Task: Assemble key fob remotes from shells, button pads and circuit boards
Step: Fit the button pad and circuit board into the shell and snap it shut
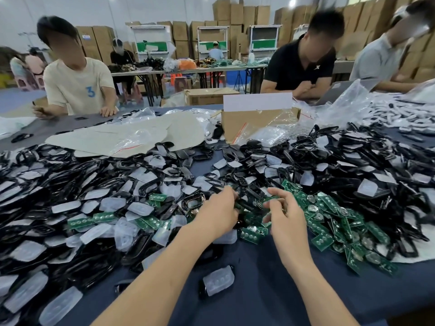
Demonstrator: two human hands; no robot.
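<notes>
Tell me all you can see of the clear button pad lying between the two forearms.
The button pad is milky and translucent, apparently soft silicone, with rounded corners and a row of round domes. It lies flat, partly over a black shell, on the dark blue cloth, apart from the piles. Nothing else touches it.

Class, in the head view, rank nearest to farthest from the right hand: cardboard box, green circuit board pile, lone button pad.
1. Green circuit board pile, beside the right hand.
2. Lone button pad, between the forearms.
3. Cardboard box, far across the table.
</notes>
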